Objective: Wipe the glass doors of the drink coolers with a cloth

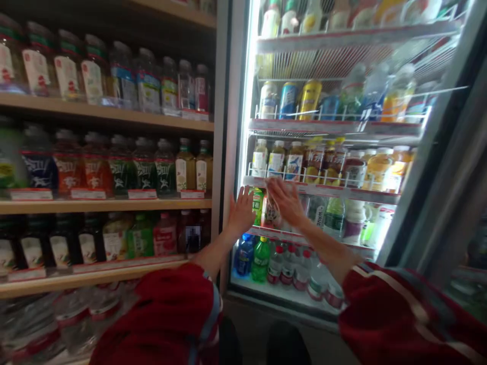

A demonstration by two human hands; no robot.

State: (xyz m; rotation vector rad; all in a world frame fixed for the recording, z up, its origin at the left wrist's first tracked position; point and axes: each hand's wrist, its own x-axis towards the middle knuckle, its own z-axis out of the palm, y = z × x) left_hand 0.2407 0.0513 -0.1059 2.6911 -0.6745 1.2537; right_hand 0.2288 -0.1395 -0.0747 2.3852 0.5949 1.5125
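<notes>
My left hand (242, 212) is raised at the left edge of the lit drinks fridge, fingers apart, with nothing in it. Just behind it stands a green-labelled bottle (257, 205). To its right, my right hand (286, 203) reaches up to the front edge of a fridge shelf (315, 189). Its fingers are pressed together and blurred; a pale patch lies along them, and I cannot make out what it is. Partly covered by this hand is a bottle with a pale label (271, 215). Small bottles (276, 159) stand on the shelf just above.
Wooden shelves (114, 204) with rows of bottles and price tags fill the left side. Cans (310, 99) and more bottles stand higher in the fridge. Green and blue bottles (261, 259) and several red-capped ones line its bottom. A dark door frame (429, 197) borders the right.
</notes>
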